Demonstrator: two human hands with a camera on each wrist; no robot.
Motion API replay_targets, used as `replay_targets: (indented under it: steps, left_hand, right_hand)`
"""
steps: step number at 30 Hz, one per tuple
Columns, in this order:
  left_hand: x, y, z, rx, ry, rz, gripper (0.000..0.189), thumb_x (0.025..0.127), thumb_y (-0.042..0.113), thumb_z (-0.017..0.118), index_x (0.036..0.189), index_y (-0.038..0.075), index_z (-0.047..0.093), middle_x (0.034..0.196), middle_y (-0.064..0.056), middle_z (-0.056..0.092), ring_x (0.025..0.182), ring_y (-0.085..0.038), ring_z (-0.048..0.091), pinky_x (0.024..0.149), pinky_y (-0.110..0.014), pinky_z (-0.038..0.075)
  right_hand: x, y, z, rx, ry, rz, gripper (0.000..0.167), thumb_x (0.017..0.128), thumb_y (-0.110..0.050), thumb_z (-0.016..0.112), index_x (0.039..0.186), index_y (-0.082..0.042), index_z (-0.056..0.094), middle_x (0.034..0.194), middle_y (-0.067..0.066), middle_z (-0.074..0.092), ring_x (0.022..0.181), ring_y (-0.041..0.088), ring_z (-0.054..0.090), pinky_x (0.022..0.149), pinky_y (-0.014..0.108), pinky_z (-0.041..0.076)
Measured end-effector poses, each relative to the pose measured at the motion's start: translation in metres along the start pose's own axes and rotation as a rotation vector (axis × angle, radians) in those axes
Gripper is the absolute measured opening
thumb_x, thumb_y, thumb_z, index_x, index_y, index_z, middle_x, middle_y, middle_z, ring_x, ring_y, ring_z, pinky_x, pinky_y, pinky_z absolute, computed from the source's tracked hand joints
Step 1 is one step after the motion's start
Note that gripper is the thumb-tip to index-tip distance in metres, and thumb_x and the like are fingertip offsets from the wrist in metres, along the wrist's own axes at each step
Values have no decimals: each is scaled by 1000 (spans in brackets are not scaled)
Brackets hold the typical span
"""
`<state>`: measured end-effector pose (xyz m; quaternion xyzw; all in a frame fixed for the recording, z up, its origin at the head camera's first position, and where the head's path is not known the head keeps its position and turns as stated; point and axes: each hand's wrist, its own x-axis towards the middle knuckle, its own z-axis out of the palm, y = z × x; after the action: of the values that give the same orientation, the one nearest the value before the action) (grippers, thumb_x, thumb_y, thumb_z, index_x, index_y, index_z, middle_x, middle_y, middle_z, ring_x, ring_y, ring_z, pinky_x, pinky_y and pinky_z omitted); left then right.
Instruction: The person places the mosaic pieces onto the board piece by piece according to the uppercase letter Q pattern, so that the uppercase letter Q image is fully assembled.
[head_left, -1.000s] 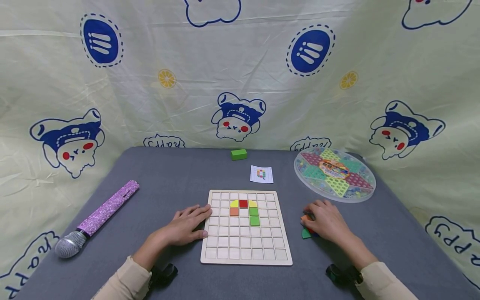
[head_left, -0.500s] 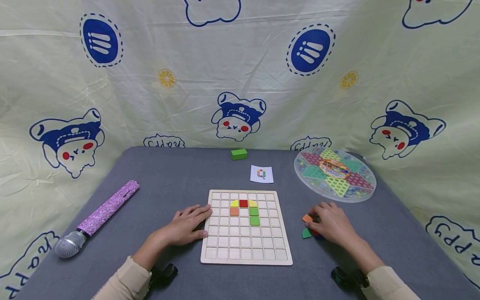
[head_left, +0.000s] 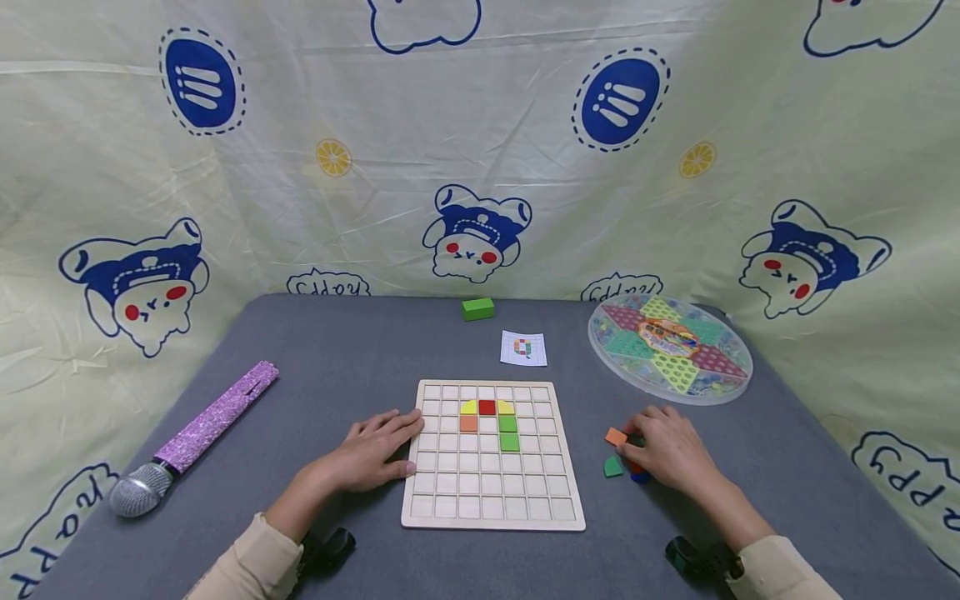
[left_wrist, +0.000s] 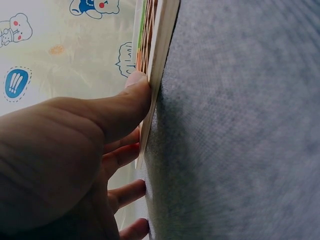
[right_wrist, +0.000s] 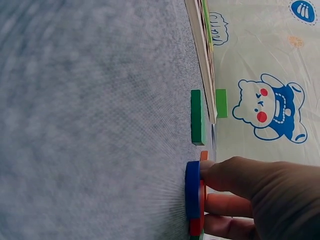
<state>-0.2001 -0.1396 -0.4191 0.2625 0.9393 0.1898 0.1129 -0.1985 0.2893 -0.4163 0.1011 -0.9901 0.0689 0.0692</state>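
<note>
My left hand rests at the left edge of a pale wooden grid board, fingers extended and thumb against its side. On the board sit yellow, red, orange and green pieces. To the board's right, my right hand bends its fingers down over a small cluster of loose pieces. Its thumb tip is right at a blue piece, with a red piece under the fingers; I cannot tell whether it pinches one. An orange square and a green rounded piece lie beside the fingertips.
A small pattern card and a green block lie beyond the board. A round board-game case stands at the back right. On the left lies a microphone with a glittery purple handle. A printed cloth hangs behind the table.
My right hand has shifted slightly right, uncovering more of the orange square and the green and blue pieces. The left hand and the board have stayed put.
</note>
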Motion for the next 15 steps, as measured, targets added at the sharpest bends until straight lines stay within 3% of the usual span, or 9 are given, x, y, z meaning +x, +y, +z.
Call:
replay_targets:
  steps: [15]
  left_hand:
    - [-1, 1, 0, -3, 1, -4, 64, 93, 36, 57, 148, 14, 32, 155, -4, 30, 143, -35, 23, 106, -60, 19]
  right_hand:
    - [2, -2, -2, 1, 18, -27, 19, 78, -26, 75, 87, -10, 71, 88, 5, 62, 79, 21, 49, 69, 43, 40]
